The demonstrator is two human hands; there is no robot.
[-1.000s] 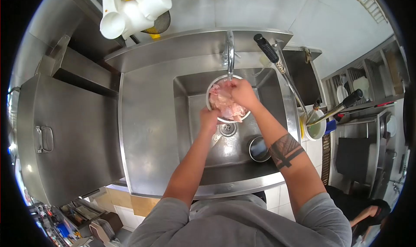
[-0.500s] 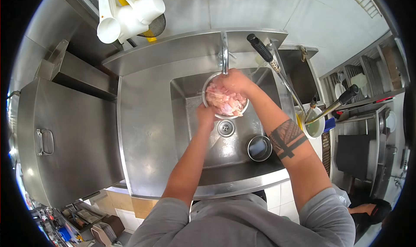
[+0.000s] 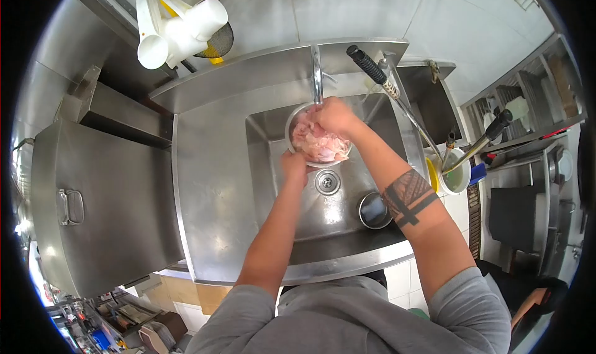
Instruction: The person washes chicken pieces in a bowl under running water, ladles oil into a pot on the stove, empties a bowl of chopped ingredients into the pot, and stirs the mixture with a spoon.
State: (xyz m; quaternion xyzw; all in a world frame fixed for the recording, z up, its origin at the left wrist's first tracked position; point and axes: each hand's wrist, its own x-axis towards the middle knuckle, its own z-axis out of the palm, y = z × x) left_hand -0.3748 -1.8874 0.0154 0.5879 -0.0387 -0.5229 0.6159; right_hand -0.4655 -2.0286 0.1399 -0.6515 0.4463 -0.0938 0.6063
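A round bowl heaped with raw chicken pieces is held over the sink, just under the faucet. At its lower left rim, my left hand is closed on the bowl. My right hand reaches in from the right, its fingers curled into the chicken at the far side; the fingertips are hidden among the pieces. Below the bowl lies the sink drain. Down to the right in the sink stands a small metal pot with some liquid in it.
Steel counter borders the sink on the left, beside a steel cabinet. Right of the sink, long black-handled tools lean by a white bucket. White measuring scoops hang at upper left. Another person's arm shows at lower right.
My right hand has shifted slightly within the chicken, and the pieces are rearranged. My left hand keeps its hold on the bowl. The whole view has turned a little.
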